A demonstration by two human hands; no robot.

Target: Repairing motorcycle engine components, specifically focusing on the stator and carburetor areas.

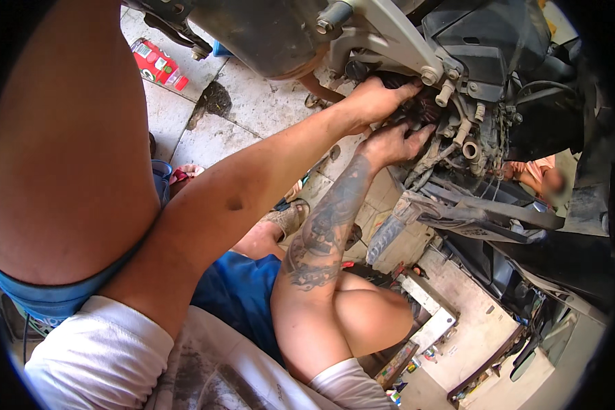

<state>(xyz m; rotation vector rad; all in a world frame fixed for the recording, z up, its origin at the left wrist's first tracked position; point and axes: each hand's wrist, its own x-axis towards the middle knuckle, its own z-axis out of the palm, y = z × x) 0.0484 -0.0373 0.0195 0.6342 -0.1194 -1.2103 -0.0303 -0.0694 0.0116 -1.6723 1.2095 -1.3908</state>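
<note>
A partly stripped scooter [471,89] fills the upper right, its dusty engine side, hoses and bolts exposed. My left hand [381,102] reaches in below a grey metal bracket [396,31], fingers curled over a dark, rounded part [420,106] of the engine. Just below it, my right hand [395,143] grips the lower side of this part, thumb and fingers bent round it. Shadow and the hands hide most of the part, so its kind is not clear. Beside the right hand lie pale pipe ends and cables [468,143].
A large dark muffler [260,34] hangs above my left forearm. Dirty white floor tiles [219,147] carry a red bottle [158,65] at the upper left. A frame rail [458,212] juts out below my right hand. Another person [536,174] shows behind the scooter.
</note>
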